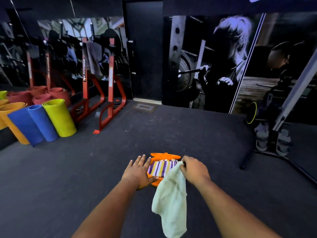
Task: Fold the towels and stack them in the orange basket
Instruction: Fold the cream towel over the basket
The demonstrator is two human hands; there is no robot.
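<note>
The orange basket (164, 155) sits on the dark floor just ahead of me. Inside it lies a folded towel with purple, yellow and white stripes (161, 167). My right hand (193, 169) grips one corner of a pale green towel (171, 201) at the basket's right side; the cloth hangs down unfolded towards me. On the basket's left side my left hand (139, 172) is spread with straight fingers, its thumb touching the orange rim.
Rolled mats in blue (34, 124), yellow-green (60, 117) and orange stand at the left, with red racks (109, 93) behind them. A machine base with a black bar (247, 157) lies at the right. Dark floor surrounds the basket.
</note>
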